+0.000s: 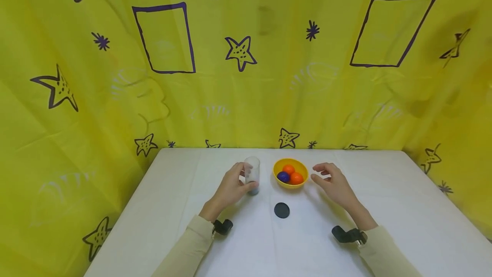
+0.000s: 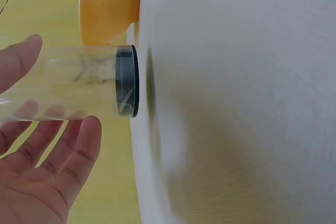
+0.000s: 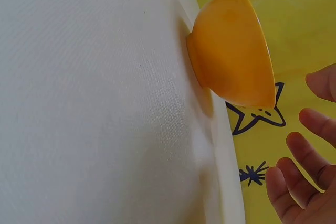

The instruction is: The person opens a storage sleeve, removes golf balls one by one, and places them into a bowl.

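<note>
My left hand (image 1: 232, 185) holds a clear plastic tube (image 1: 252, 170) upright, thumb on one side and fingers on the other. The tube has a black cap (image 2: 126, 81) at its lower end, close over the table; I cannot tell whether it touches. Just right of the tube stands a yellow bowl (image 1: 291, 186) with two orange balls (image 1: 296, 178) and a dark blue ball (image 1: 283, 177) in it. My right hand (image 1: 333, 183) hovers beside the bowl's right side, fingers loosely bent and apart from it, holding nothing.
A flat black disc (image 1: 282, 210) lies on the white table (image 1: 307, 247), nearer to me than the bowl. Behind the table hangs a yellow curtain (image 1: 269, 97) with drawn stars. Each wrist wears a small black camera (image 1: 347, 235).
</note>
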Action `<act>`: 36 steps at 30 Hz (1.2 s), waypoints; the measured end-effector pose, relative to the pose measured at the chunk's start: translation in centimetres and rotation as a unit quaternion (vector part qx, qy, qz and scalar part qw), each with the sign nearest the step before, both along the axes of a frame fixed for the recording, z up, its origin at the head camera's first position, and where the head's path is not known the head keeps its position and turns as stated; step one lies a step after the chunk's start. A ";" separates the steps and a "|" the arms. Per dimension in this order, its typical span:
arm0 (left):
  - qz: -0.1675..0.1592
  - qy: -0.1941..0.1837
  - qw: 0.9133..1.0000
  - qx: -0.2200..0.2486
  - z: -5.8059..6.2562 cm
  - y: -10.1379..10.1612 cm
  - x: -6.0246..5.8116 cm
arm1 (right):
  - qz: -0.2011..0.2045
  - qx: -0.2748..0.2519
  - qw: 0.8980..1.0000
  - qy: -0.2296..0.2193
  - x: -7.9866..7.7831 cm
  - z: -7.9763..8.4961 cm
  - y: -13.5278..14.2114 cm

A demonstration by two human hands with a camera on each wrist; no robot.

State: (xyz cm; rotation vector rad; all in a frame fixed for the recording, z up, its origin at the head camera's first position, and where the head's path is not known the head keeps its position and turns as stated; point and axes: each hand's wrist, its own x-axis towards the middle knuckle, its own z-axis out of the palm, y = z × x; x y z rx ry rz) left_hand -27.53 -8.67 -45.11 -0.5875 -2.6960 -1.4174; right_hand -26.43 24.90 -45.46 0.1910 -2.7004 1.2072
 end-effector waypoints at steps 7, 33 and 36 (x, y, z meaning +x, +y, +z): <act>0.021 -0.018 1.000 -0.001 -0.6 -0.2 -0.3 | -0.001 -0.005 1.000 -0.005 0.1 0.4 0.5; -0.045 -0.070 0.990 -0.112 -0.2 -2.4 -1.1 | -0.012 -0.010 1.000 -0.005 -0.3 1.2 1.5; -0.042 -0.041 0.986 -0.158 0.9 -3.6 -1.1 | -0.015 0.005 1.000 0.001 -0.5 1.2 1.9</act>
